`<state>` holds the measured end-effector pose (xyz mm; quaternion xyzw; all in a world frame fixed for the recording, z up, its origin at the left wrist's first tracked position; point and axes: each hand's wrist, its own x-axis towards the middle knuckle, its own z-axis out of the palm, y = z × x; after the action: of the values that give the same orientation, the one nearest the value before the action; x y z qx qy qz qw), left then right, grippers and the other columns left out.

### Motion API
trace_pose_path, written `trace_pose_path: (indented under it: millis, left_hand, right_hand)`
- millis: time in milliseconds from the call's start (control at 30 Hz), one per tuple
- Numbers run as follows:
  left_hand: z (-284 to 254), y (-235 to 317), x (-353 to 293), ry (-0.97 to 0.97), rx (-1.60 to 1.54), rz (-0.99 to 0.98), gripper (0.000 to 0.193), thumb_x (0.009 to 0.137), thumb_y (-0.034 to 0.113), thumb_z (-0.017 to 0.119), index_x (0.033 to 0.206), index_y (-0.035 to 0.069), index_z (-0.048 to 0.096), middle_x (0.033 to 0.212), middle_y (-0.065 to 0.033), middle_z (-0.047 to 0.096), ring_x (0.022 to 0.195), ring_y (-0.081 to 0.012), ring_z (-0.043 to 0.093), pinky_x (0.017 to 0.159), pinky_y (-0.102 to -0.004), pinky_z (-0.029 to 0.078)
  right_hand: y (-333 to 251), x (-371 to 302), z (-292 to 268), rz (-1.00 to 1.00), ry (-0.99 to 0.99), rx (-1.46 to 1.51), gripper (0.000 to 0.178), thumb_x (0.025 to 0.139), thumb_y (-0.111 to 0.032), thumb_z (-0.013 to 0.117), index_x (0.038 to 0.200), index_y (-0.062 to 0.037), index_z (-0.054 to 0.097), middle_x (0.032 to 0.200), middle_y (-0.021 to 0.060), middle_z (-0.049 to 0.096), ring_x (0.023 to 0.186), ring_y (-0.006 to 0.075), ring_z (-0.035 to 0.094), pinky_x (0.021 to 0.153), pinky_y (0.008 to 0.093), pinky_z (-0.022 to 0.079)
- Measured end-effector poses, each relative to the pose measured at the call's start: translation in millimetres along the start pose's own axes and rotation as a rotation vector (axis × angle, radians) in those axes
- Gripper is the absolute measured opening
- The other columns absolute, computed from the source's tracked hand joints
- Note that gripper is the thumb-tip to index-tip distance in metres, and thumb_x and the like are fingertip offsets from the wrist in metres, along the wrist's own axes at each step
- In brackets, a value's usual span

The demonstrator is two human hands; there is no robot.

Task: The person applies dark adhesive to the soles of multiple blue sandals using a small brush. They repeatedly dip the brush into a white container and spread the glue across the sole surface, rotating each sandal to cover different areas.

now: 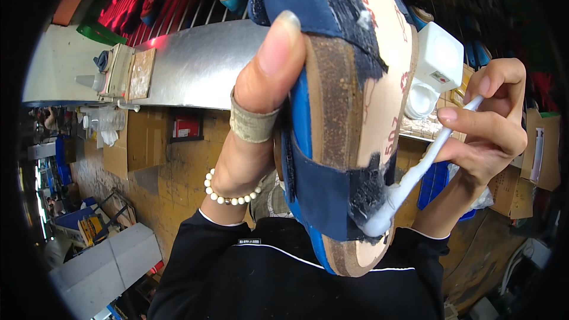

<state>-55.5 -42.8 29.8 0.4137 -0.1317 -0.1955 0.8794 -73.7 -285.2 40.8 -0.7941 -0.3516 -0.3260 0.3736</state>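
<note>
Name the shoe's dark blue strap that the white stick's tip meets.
The lower strap: the white stick in the right hand has its tip on that strap's black end. The upper strap, by the left hand, is clear of it.

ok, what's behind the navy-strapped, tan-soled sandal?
Visible past the sandal: a silver metal worktop, a black white-piped top and a boxy white container. Left grip: thumb shows, other fingers hidden. Whatever else the sandal covers can't be seen.
</note>
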Motion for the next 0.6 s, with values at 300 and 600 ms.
trace_pose_path:
  millis: [300,600]
  left_hand:
    - [-25,-5,5,0.081,-0.072,0.039,0.072,0.093,0.062,0.047,0.135,0.004,0.049,0.128,-0.0092,0.059,0.114,-0.0169,0.060,0.101,-0.0324,0.046]
    - [-103,29,51,-0.635,-0.576,-0.368,0.081,0.091,0.055,0.053,0.147,0.005,0.022,0.145,-0.0307,0.029,0.118,-0.0360,0.057,0.077,-0.0399,0.063]
  right_hand:
    - [-13,-20,-4,0.127,0.004,0.099,0.048,0.054,-0.050,0.086,0.078,-0.0087,0.076,0.099,0.0055,0.041,0.080,0.0152,0.045,0.065,0.0243,0.032]
    - [20,-129,-34,0.870,-0.033,-0.964,0.024,0.066,-0.025,0.085,0.081,-0.0092,0.077,0.093,0.0033,0.054,0.076,0.0178,0.051,0.072,0.0342,0.036]
